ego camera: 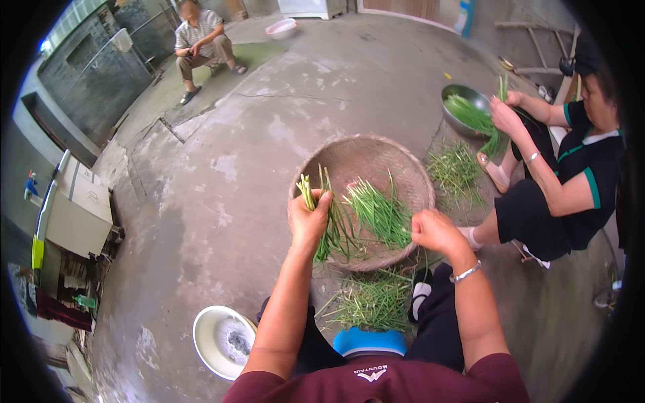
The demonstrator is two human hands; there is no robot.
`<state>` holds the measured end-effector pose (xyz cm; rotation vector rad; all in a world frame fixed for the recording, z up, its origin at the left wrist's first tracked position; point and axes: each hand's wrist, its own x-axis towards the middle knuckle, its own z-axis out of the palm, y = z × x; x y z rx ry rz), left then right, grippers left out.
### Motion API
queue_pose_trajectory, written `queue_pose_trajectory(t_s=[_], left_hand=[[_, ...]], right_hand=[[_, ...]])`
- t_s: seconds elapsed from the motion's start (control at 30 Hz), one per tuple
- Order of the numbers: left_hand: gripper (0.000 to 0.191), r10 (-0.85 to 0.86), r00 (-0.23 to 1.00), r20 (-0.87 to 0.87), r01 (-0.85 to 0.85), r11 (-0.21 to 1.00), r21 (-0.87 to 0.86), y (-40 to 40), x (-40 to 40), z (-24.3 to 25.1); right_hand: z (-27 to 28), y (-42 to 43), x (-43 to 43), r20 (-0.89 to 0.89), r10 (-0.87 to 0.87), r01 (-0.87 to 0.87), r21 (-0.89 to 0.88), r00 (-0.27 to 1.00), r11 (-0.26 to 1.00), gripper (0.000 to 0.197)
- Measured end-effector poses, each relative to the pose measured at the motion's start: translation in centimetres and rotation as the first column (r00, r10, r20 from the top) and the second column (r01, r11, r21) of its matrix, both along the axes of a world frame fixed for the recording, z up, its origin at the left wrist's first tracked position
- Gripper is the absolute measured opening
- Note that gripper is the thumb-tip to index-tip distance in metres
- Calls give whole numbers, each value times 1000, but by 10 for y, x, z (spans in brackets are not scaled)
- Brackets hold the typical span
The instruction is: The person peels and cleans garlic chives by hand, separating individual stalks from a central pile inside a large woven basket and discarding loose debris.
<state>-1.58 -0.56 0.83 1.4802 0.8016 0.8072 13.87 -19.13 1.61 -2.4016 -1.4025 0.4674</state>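
Observation:
My left hand (308, 216) is closed round a bunch of green stalks (332, 226), pale cut ends up and leaves hanging down, over the left side of a round woven basket (363, 143). Inside the basket lies a pile of green stalks (380, 214), its pale ends towards the upper left. At the basket's right rim is my right hand (434, 229), its fingers curled; whether it holds a thin strand cannot be made out. Loose leaves and trimmings (368, 302) lie on the ground between my feet, below the basket.
A seated person (559, 166) at the right handles stalks beside a metal bowl (466, 111) of greens. More trimmings (456, 169) lie near that person's feet. At my lower left stands a white basin (224, 342). Another person (201, 45) sits farther off, near a pink-rimmed basin (281, 29).

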Motion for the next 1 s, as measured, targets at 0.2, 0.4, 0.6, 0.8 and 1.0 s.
queue_pose_trajectory(t_s=[0.2,0.4,0.6,0.8,1.0], left_hand=[[13,64,992,106,-71,995,64,18,-6,-8],[12,-202,974,101,216,964,-156,5,-8,11],[15,-460,856,235,514,804,-298,-8,-2,8],[15,-525,800,290,600,700,-388,-22,4,7],[15,-514,841,171,538,755,-376,-25,8,2]], right_hand=[[-23,2,-25,-74,276,-285,-172,958,943,7],[-8,10,-40,-188,258,-200,280,948,939,15],[13,37,-42,-627,193,279,573,754,770,22],[13,45,-45,-807,258,293,461,531,838,22],[5,46,-45,-768,213,375,509,604,774,14]])
